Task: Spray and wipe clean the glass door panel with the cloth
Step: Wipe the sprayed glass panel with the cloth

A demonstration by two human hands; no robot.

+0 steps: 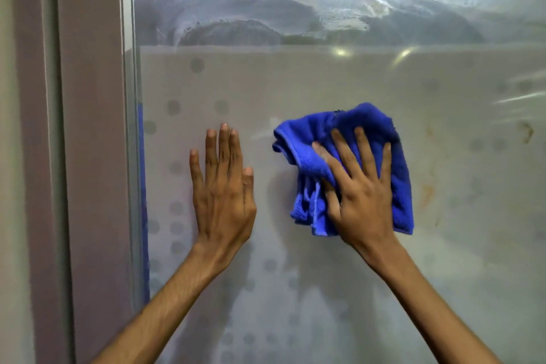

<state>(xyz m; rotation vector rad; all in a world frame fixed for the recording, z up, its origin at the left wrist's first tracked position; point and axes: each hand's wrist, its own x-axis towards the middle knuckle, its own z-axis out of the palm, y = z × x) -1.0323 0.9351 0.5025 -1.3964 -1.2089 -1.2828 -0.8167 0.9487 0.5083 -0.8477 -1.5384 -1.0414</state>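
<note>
The glass door panel (325, 83) fills the view, frosted with grey dots below and clear with smeared wet streaks above. A crumpled blue cloth (375, 127) lies flat against the frosted part, right of centre. My right hand (360, 189) presses it to the glass with spread, straight fingers. My left hand (223, 186) rests flat on the bare glass to the left of the cloth, fingers straight and together. No spray bottle is in view.
A grey door frame (91, 156) runs vertically along the left edge of the panel. Orange-brown marks (526, 131) show on the glass at the right. A bright light reflection crosses the top of the panel.
</note>
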